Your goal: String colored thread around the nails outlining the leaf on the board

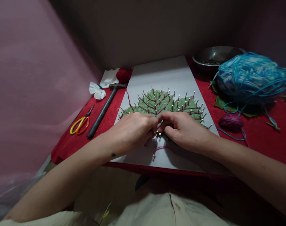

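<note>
A green leaf lies on a white board, ringed and crossed by many small nails with dark purple yarn strung along its veins. My left hand is closed over the leaf's lower middle, fingers bent down among the nails. From the other side my right hand meets it, thumb and forefinger curled in close to the same nails. Fingertips of both hands are partly hidden, and what they pinch does not show. Below them a loose purple strand runs by a single nail near the board's front edge.
Left of the board lie a hammer, yellow-and-red scissors, crumpled white tissue and a red yarn ball. To the right are a purple yarn ball, a large blue yarn bundle and a metal bowl holding nails.
</note>
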Demonstrator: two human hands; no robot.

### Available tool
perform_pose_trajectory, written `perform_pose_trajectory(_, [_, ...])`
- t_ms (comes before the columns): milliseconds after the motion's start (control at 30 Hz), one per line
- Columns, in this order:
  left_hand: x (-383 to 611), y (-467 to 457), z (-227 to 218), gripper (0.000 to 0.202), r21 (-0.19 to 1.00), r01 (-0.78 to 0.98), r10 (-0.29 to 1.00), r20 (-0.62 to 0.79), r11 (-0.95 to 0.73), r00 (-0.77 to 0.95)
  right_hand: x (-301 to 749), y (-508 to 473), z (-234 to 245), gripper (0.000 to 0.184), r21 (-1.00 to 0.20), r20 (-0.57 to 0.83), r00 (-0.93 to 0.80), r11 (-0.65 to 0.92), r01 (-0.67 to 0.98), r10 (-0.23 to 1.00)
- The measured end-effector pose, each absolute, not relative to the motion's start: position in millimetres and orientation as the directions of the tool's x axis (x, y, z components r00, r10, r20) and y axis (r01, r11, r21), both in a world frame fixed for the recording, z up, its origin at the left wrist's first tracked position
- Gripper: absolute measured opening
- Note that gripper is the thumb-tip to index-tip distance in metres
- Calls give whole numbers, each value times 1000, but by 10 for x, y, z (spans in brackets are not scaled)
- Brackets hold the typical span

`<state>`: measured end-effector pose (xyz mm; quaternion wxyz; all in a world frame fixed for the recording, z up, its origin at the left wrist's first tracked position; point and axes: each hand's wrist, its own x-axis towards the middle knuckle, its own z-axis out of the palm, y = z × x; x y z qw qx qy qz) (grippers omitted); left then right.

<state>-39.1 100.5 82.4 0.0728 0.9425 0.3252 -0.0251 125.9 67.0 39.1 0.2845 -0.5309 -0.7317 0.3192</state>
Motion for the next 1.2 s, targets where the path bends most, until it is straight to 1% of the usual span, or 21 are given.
perform_pose_trajectory(100, [-421,1023,928,20,195,553,526,-177,-810,832,1258,668,394,37,-769,70,-265,221,600,962])
perform_pose_trajectory(233, [-464,1109,990,23,405,488,408,-273,-773,871,1256,668,396,38,-770,65,-261,214,600,963])
perform_pose_trajectory(300, [-472,1163,984,22,473,499,396,-305,-726,866,1256,667,403,38,-774,65,-262,214,596,963])
perform_pose_trajectory(400, [-459,1196,966,20,508,491,380,-313,-708,870,1260,665,411,36,-772,67,-264,217,597,962])
perform_pose_trajectory(533, [-418,1145,968,21,507,454,373,-259,-733,891,1267,672,398,34,-762,91,-271,242,601,958])
perform_pose_trajectory(633, [-410,1118,969,20,594,434,341,-269,-677,901,1270,676,384,33,-761,96,-270,246,601,958])
perform_pose_trajectory(700, [-419,1121,948,17,634,447,346,-285,-632,894,1270,676,382,34,-769,88,-266,236,594,960])
perform_pose_trajectory(767, [-429,1120,902,16,605,446,393,-229,-659,891,1271,674,385,35,-772,91,-265,236,591,960])
perform_pose_trajectory(800, [-431,1111,870,15,559,442,427,-166,-702,889,1271,673,386,34,-767,94,-265,239,595,960])
perform_pose_trajectory(867, [-426,1067,801,14,421,447,484,-23,-789,875,1270,672,388,33,-758,99,-265,245,604,959])
perform_pose_trajectory(900, [-420,1032,771,15,350,465,505,27,-813,863,1269,672,388,33,-756,99,-266,246,606,959])
perform_pose_trajectory(933, [-412,990,747,18,290,488,522,48,-823,851,1267,672,388,32,-756,99,-266,246,607,959])
perform_pose_trajectory(967, [-405,945,733,20,242,511,536,45,-825,843,1266,671,387,32,-757,100,-266,246,605,959])
perform_pose_trajectory(1067, [-395,822,742,22,142,585,586,-36,-799,809,1265,667,383,30,-760,112,-271,258,597,956])
perform_pose_trajectory(1133, [-410,783,763,19,135,624,619,-82,-770,781,1267,666,383,30,-758,119,-270,263,597,956])
perform_pose_trajectory(1200, [-438,785,768,14,176,644,639,-91,-745,764,1271,665,385,31,-757,117,-266,259,599,957])
